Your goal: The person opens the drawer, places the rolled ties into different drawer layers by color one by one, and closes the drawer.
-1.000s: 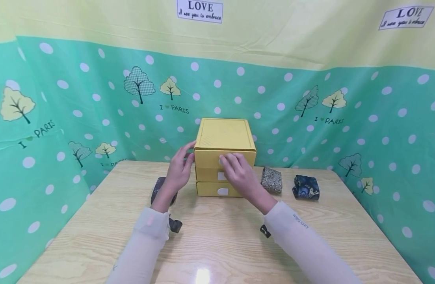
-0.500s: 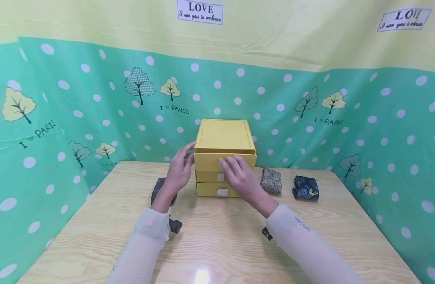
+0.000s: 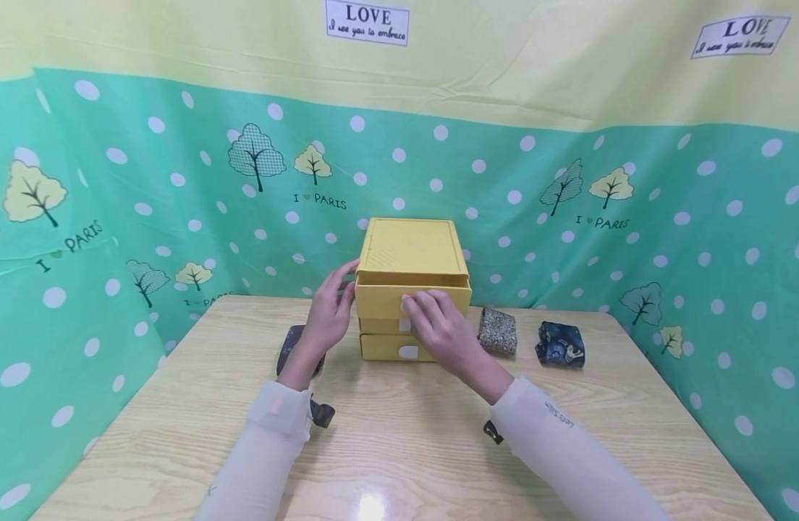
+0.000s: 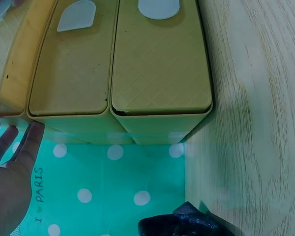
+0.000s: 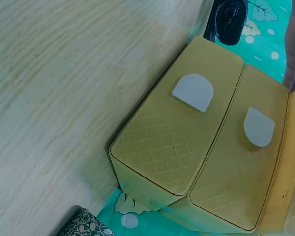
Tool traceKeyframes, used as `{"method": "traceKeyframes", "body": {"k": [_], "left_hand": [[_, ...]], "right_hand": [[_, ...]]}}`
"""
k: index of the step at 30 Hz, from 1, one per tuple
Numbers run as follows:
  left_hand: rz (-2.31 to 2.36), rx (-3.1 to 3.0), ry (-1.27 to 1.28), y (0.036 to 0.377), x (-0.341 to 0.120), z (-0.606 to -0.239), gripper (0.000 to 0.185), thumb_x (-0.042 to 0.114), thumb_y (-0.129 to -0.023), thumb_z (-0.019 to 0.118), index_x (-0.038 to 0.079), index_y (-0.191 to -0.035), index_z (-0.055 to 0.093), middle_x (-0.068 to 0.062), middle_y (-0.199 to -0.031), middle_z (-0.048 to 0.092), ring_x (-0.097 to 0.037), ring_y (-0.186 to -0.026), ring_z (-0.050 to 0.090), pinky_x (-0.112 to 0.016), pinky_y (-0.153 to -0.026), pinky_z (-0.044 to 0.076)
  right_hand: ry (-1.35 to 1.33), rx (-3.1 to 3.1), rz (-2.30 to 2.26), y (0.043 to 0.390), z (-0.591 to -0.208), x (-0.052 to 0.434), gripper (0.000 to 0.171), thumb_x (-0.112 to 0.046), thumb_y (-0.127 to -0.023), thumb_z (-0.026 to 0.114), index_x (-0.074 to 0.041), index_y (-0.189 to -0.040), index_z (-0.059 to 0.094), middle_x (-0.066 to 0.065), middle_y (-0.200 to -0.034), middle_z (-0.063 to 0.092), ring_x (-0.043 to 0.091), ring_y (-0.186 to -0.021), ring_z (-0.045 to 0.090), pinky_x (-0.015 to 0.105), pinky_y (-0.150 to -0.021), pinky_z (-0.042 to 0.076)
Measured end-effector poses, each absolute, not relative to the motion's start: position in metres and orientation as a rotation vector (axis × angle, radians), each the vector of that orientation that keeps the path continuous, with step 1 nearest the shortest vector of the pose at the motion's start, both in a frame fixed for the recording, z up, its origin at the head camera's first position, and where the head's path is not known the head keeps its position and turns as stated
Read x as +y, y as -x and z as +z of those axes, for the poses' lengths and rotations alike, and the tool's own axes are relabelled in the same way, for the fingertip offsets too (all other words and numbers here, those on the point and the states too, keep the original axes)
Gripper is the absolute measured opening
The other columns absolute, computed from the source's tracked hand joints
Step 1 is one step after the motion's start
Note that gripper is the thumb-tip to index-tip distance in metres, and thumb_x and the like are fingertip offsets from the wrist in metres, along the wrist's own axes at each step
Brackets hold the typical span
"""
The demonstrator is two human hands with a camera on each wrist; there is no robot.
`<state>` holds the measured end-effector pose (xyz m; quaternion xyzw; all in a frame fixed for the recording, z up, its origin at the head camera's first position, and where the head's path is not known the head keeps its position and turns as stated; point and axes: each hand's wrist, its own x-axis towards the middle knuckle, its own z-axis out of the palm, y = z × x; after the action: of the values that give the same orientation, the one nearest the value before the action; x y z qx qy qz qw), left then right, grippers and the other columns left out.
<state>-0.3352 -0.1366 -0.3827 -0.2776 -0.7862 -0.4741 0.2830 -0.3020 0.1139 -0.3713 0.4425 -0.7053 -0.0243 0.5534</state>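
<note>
One yellow drawer box (image 3: 412, 289) with three drawers stands at the back middle of the wooden table (image 3: 399, 449); its top drawer (image 3: 412, 297) sits slightly pulled out. The right hand (image 3: 438, 329) curls its fingers on that drawer's front, and the left hand (image 3: 328, 315) rests relaxed fingers against the box's left side. Three small cloth pouches lie beside the box, one on the left (image 3: 292, 347) and two on the right (image 3: 499, 331) (image 3: 560, 344), and the curtain behind shows two labels reading "LOVE" (image 3: 367, 20) and repeated "I PARIS" prints.

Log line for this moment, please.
right hand: fingers on top drawer front, slightly out | left hand: touching yellow drawer box side | lower drawers: closed
</note>
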Motion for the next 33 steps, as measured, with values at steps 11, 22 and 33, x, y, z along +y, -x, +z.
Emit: {"method": "traceKeyframes", "body": {"k": [11, 22, 33], "left_hand": [[-1.246, -2.106, 0.73, 0.335, -0.136, -0.382, 0.043, 0.008, -0.109, 0.045, 0.01, -0.152, 0.047, -0.016, -0.136, 0.056, -0.031, -0.119, 0.061, -0.038, -0.096, 0.058], [-1.232, -2.103, 0.736, 0.335, -0.136, -0.381, 0.042, 0.011, -0.11, 0.043, 0.01, -0.152, 0.046, -0.016, -0.136, 0.057, -0.031, -0.12, 0.061, -0.038, -0.094, 0.059], [-1.215, -2.103, 0.737, 0.334, -0.136, -0.382, 0.042, 0.008, -0.109, 0.045, 0.009, -0.152, 0.047, -0.017, -0.135, 0.056, -0.031, -0.117, 0.062, -0.04, -0.092, 0.06]], "right_hand": [[-1.033, -1.683, -0.094, 0.294, -0.372, 0.114, 0.031, -0.007, -0.103, 0.05, 0.008, -0.126, 0.064, 0.02, -0.111, 0.065, 0.032, -0.1, 0.062, 0.036, -0.092, 0.056], [-1.031, -1.692, -0.097, 0.286, -0.373, 0.114, 0.03, -0.009, -0.106, 0.049, 0.007, -0.125, 0.064, 0.02, -0.112, 0.065, 0.033, -0.1, 0.062, 0.037, -0.091, 0.056], [-1.057, -1.652, -0.073, 0.284, -0.373, 0.116, 0.031, -0.007, -0.097, 0.062, 0.008, -0.124, 0.064, 0.021, -0.11, 0.065, 0.033, -0.098, 0.062, 0.037, -0.088, 0.056]]}}
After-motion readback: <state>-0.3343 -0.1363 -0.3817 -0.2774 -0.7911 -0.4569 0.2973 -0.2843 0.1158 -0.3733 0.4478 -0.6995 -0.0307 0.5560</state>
